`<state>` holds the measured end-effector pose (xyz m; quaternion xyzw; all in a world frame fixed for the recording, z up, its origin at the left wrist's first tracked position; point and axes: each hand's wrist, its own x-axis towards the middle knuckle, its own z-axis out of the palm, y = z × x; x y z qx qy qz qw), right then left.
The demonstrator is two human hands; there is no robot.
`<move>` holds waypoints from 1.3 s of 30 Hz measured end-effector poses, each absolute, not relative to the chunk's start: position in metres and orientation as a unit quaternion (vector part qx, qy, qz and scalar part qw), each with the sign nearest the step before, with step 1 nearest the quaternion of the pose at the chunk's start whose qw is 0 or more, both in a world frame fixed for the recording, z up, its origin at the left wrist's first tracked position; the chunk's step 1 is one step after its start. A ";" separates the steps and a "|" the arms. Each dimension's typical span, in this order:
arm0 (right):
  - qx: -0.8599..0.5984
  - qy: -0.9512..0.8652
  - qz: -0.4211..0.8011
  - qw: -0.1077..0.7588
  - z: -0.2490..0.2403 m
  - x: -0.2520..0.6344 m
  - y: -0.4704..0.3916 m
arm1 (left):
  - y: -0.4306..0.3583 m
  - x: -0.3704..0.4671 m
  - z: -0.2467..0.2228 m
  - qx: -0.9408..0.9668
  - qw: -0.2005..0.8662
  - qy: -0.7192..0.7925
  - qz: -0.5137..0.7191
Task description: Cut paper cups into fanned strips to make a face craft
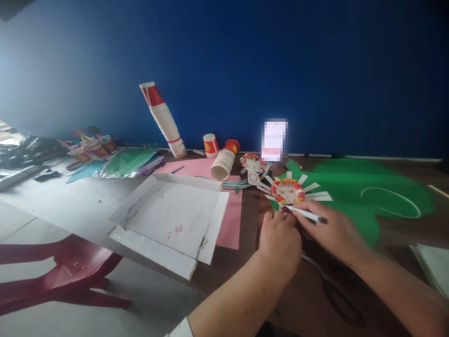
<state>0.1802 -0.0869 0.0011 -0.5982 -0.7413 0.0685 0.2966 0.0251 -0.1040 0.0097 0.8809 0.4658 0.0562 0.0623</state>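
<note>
My right hand (324, 227) is closed round a white pen (307, 214) with a dark end, its tip at the lower edge of a paper-cup craft (286, 193). That craft has a pale round face, a red and yellow ring and white strips spreading outward. Against its lower edge, my left hand (280, 234) is closed, with the fingertips partly hidden. A smaller white paper figure (253, 171) with a red and yellow ring stands just behind, to the left. Green paper (343, 187) lies under and beside the craft.
A white cardboard tray (171, 215) lies left on pink paper (233, 224). Behind are a tall leaning cup stack (164, 121), an upright cup (210, 145) and a tipped stack (224, 161). Scissors (338, 299) lie near my right forearm. A red chair (70, 271) is at lower left.
</note>
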 end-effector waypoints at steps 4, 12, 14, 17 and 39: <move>-0.595 -0.729 0.087 0.327 0.002 0.179 -0.083 | -0.105 0.025 0.009 0.881 0.059 0.467 0.052; -0.598 -0.711 0.113 0.353 0.002 0.177 -0.083 | -0.103 0.027 0.005 0.884 0.036 0.465 0.031; -0.595 -0.711 0.115 0.357 0.002 0.177 -0.084 | -0.103 0.027 0.005 0.884 0.034 0.465 0.029; -0.588 -0.713 0.110 0.365 0.001 0.177 -0.086 | -0.103 0.027 0.005 0.883 0.039 0.465 0.038; -0.564 -0.730 0.110 0.371 0.000 0.175 -0.086 | -0.105 0.027 0.008 0.882 0.050 0.467 0.035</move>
